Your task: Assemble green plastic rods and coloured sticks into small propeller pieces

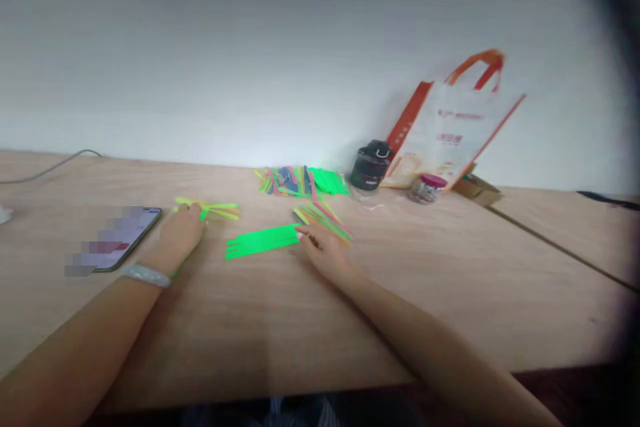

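Strips of green [263, 241] lie already aligned at the right hand [325, 253]; mixed strips [327, 219] beyond it are still loose. The left hand [183, 230] bends over yellow strips [223, 209]. Whether either hand pinches, I cannot tell.

The wood-grain counter [280, 327] bears a smartphone [131, 237], green strips [263, 241], multicoloured strips [325, 215], a bottle [369, 168], a jar [427, 190] and a carrier bag [453, 127].

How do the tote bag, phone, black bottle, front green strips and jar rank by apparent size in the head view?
1. Tote bag
2. Phone
3. Black bottle and front green strips look alike
4. Jar
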A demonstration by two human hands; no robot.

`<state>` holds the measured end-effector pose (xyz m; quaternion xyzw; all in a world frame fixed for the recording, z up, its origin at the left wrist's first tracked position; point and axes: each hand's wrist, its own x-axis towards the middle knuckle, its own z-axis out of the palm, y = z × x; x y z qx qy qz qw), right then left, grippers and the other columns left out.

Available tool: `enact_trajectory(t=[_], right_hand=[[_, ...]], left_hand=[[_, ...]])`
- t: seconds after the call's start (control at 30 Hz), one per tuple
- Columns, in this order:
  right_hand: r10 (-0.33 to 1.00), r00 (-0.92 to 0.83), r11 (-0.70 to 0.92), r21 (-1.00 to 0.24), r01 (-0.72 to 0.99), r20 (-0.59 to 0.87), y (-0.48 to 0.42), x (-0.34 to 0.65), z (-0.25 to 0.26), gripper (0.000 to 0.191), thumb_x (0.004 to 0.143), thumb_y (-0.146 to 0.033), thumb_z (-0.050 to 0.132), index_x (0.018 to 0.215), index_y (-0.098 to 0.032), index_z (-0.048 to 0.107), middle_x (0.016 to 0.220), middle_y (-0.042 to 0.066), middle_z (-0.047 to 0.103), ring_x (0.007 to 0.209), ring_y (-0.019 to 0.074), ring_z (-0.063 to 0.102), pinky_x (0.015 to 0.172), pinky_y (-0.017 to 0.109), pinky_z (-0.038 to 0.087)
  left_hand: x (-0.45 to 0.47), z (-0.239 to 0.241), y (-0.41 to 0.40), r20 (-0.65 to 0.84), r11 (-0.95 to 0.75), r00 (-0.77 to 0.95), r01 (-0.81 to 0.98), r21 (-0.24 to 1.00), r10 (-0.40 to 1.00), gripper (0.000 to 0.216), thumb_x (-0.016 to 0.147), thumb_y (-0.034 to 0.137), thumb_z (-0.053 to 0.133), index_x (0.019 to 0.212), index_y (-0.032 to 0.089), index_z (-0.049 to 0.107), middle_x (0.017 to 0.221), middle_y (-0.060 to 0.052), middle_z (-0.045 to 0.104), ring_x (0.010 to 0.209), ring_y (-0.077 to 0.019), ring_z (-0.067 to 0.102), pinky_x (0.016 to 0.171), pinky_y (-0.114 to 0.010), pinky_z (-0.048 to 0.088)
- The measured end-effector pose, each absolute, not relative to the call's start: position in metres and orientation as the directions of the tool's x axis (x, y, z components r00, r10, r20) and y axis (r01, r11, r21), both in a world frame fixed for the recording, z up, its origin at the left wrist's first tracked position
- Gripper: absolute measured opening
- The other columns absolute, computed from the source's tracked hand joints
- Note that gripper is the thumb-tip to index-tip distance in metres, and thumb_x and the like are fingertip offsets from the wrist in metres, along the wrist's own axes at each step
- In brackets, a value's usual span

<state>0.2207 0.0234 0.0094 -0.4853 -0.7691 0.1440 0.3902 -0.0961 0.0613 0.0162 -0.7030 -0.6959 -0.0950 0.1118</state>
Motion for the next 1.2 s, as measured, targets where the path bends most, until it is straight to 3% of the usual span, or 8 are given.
enact_trajectory(t=[0.27,0.53,0.6,0.7,0.87,1.2], right_hand=[[0.863,-0.083,0.363,-0.497,0.788,0.498,0.051,0.254,0.009,0.027,0.088,-0.029,0.045,0.099,-0.019,0.068,0.096,0.006,0.067,0.081,0.0169,0.06,0.074,0.029,0.047],[0.937,-0.146,0.228,-0.239,0.944,0.318,0.048,0.256,0.018,0.025,0.089,-0.027,0.049,0.099,-0.02,0.07,0.103,0.009,0.065,0.097,0.0206,0.058,0.084,0.03,0.043],[0.946,-0.145,0.21,-0.208,0.955,0.291,0.046,0.253,0.02,0.026,0.089,-0.028,0.048,0.097,-0.02,0.071,0.104,0.01,0.065,0.099,0.022,0.057,0.084,0.031,0.043],[0.952,-0.154,0.207,-0.186,0.961,0.265,0.044,0.252,0.021,0.027,0.089,-0.029,0.048,0.099,-0.019,0.071,0.103,0.011,0.065,0.1,0.0229,0.057,0.085,0.031,0.043],[0.955,-0.134,0.185,-0.18,0.966,0.263,0.044,0.254,0.02,0.027,0.089,-0.029,0.047,0.097,-0.019,0.071,0.101,0.011,0.066,0.097,0.0226,0.058,0.083,0.031,0.043],[0.941,-0.181,0.235,-0.169,0.957,0.287,0.046,0.252,0.014,0.021,0.087,-0.028,0.052,0.095,-0.02,0.07,0.106,0.009,0.064,0.101,0.0203,0.056,0.087,0.03,0.043]], left_hand=[[-0.089,0.01,0.072,0.267,-0.003,0.001,1.0,0.008,0.964,0.028,0.088,0.019,0.041,0.113,0.01,0.052,0.107,-0.015,0.063,0.094,-0.0239,0.062,0.077,-0.031,0.048],[-0.082,0.016,0.065,0.37,-0.042,0.036,0.999,0.007,0.928,0.033,0.091,0.032,0.043,0.11,0.009,0.055,0.104,-0.016,0.06,0.094,-0.0282,0.06,0.078,-0.037,0.048],[-0.077,0.02,0.061,0.45,-0.103,0.086,0.995,0.013,0.889,0.032,0.09,0.033,0.044,0.11,0.01,0.056,0.105,-0.015,0.058,0.098,-0.0282,0.057,0.082,-0.039,0.047],[-0.059,0.023,0.052,0.513,-0.326,0.265,0.945,0.032,0.817,0.028,0.091,0.03,0.044,0.107,0.013,0.06,0.104,-0.011,0.057,0.1,-0.0245,0.054,0.089,-0.038,0.044],[-0.014,0.017,0.028,0.427,-0.649,0.589,0.761,-0.007,0.686,0.025,0.092,0.026,0.045,0.109,0.017,0.061,0.105,-0.008,0.057,0.1,-0.0209,0.051,0.091,-0.036,0.044],[0.008,0.008,0.018,0.314,-0.692,0.662,0.721,-0.022,0.68,0.023,0.092,0.023,0.045,0.097,0.017,0.067,0.101,-0.008,0.058,0.095,-0.0203,0.052,0.085,-0.035,0.046]])
